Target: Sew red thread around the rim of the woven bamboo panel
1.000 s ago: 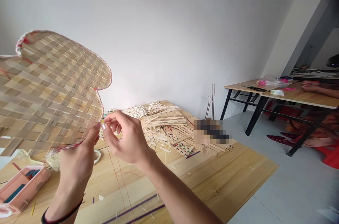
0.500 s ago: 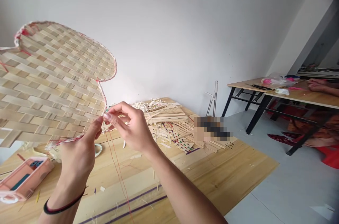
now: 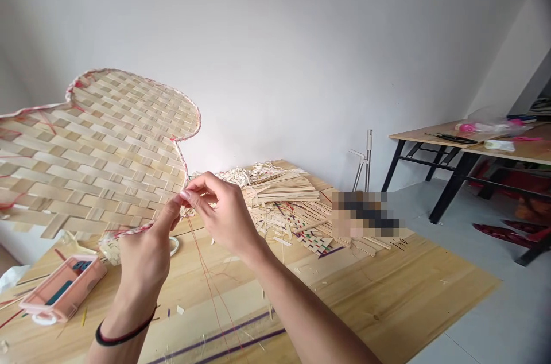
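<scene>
We log passing room over the worktop [image 3: 408, 295], right of our right forearm [image 3: 305, 301]. Obstacles: raised woven panel [image 3: 123, 154] at left, pale strip pile [image 3: 284, 189] towards the wall [image 3: 275, 54], red threads [image 3: 207, 270] hanging left of that forearm.

Woven panel [image 3: 116, 163] runs clean off the left edge | left hand [image 3: 148, 255] covers part of its lower rim | anything pinched in the right hand [image 3: 224, 212], too small to tell | pixel blocks [image 3: 365, 213] mask something on the table [image 3: 387, 295] | side table [image 3: 413, 134] cut at right!
</scene>
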Motion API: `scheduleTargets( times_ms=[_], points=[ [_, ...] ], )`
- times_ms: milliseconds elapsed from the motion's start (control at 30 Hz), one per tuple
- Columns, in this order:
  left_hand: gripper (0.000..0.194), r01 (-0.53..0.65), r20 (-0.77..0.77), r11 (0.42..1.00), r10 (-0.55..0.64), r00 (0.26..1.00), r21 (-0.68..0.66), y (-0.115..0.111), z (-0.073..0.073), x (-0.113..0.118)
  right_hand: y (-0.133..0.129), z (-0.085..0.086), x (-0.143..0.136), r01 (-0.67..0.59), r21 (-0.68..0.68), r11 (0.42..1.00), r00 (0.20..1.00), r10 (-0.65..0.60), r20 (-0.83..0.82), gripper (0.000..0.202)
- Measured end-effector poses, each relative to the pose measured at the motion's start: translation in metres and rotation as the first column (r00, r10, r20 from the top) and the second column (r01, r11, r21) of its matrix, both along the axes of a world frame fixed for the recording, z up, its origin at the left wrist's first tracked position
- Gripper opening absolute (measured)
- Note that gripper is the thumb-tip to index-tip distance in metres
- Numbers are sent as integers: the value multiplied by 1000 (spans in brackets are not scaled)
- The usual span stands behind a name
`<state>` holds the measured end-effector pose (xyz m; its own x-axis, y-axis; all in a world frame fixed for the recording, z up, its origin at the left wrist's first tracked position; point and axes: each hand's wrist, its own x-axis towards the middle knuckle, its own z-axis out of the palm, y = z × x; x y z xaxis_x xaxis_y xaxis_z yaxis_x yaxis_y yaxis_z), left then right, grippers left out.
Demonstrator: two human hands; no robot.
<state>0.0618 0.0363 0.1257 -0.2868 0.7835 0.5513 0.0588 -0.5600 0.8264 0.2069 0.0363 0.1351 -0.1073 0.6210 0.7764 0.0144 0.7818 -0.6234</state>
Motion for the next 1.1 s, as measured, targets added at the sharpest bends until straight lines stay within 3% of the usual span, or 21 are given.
scheduleTargets(
  times_ms=[200, 367, 500, 667, 867, 1100],
  points=[
    [29, 201, 182, 979, -202, 962, 23, -10, 16, 5, 3, 1, 2, -185, -153, 971, 978, 167, -122, 30],
    [33, 299, 218, 952, -279, 935, -66, -9, 17, 4, 6, 6, 4, -480, -357, 801, 870, 384, -309, 33],
    [32, 272, 260, 960, -247, 934, -65, -9, 14, 4, 7, 8, 2, -556, -414, 721, 813, 370, -449, 42],
    [35, 288, 289, 954, -252, 923, -88, -9, 12, 6, 9, 7, 2, -611, -420, 671, 764, 361, -534, 38],
    [32, 346, 265, 937, -322, 909, -48, -9, 12, 7, 7, 4, -4, -650, -317, 691, 703, 388, -596, 30],
    [31, 377, 267, 926, -363, 893, -4, -10, 16, 5, 32, -5, 10, -501, -307, 809, 722, 196, -663, 24]
  ],
)
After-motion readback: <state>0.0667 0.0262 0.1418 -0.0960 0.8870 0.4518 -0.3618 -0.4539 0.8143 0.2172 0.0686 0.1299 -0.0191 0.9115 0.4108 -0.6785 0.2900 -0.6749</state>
